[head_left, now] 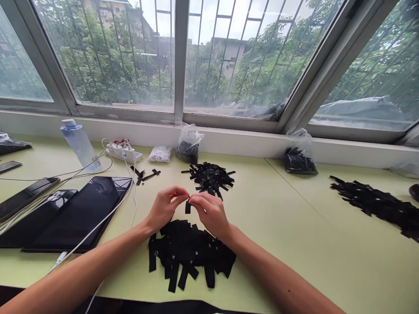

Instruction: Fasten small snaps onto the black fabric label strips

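Closely, I pinch a small black strip (187, 207) between the fingertips of my left hand (165, 208) and right hand (211, 213), both closed on its upper end, so that it hangs flat, narrow and square-cut above the table (278, 244). Just below lies a near heap (186, 246) of matt, ribbon-like black pieces, some bearing tiny white marks that look like an M. Beyond my hands sits a looser far heap (211, 176). The bottle (80, 144) is clear, bluish plastic; its label is too small to read.

Black strips (186, 246), tablet (78, 213), bottle (80, 146), bags (187, 150) on yellow-green table (294, 231)
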The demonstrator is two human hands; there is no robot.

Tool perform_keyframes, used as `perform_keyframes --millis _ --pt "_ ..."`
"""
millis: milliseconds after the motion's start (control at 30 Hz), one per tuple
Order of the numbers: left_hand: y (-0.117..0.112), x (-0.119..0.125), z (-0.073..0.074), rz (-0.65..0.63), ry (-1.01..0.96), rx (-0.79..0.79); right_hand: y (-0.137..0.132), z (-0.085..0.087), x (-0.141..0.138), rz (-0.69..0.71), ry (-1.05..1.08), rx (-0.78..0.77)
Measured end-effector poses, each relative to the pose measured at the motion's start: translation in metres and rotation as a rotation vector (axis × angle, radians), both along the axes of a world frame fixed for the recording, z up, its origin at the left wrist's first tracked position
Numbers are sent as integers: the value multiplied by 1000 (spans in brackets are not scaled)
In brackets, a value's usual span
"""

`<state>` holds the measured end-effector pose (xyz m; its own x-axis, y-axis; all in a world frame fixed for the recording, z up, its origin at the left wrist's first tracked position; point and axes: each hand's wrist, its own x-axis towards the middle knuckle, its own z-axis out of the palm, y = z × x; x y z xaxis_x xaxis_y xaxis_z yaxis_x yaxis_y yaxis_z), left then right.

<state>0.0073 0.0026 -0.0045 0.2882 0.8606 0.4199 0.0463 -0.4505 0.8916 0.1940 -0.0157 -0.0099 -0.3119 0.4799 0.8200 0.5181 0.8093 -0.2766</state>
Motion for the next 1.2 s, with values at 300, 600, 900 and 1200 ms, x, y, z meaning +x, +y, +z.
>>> perform_keyframes --millis 300,600,900,1200 --pt "-2 0 0 -24 -5 25 1 1 2 -34 38 -45" --pt "-1 -3 2 -27 52 77 0 1 3 -68 76 -134" --pt "0 -6 -3 -30 65 151 -1 3 4 -53 53 -200" --pt "-2 -6 5 -39 95 150 -4 7 3 -74 5 -231"
